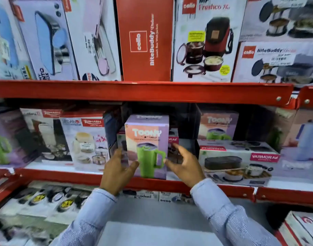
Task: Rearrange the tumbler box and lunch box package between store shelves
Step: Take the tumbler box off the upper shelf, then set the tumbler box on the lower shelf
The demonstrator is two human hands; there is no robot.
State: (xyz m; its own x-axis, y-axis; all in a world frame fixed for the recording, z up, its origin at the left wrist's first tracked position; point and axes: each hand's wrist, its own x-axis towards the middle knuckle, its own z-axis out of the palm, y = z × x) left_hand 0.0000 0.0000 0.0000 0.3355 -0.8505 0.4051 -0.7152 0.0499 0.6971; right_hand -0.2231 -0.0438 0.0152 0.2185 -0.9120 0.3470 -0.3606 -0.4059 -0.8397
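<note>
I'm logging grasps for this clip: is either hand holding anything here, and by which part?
The left hand touches the tumbler box at its lower left edge; the right hand hovers open beside it. A firm grip cannot be told.

The lilac tumbler box [147,146], picturing a green mug, stands upright at the middle shelf's front edge.

The tumbler box [147,139] reads "TUMBLER". Above it, the red box [145,39] says "cello BiteBuddy". Right of it, the lunch box package [238,161] says "VARMORA".
</note>
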